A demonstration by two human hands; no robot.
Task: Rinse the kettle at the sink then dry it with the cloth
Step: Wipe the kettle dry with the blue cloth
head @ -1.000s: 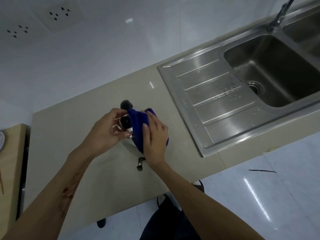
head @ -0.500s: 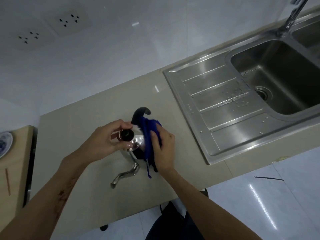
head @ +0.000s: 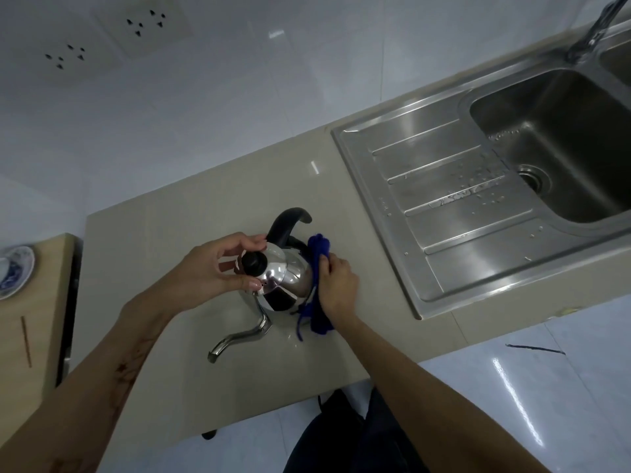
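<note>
Head view: shiny steel gooseneck kettle stood on beige counter, left of steel sink. Left hand pinched lid rim, likely steadying. Right hand clenched bunched blue cloth against kettle side, drying.

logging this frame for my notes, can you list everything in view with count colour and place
kettle: 1, shiny steel with black handle and lid knob, on the counter left of the sink, long spout toward the counter's front edge
cloth: 1, blue, pressed on the kettle's right side
counter: 1, beige, along the wall
sink: 1, steel, ribbed drainboard with droplets, basin at right
tap: 1, steel, behind the basin
wall sockets: 2, white, upper left wall
plate: 1, blue and white, on the wooden surface at far left
left hand: 1, fingers on the kettle lid
right hand: 1, gripping the cloth
</note>
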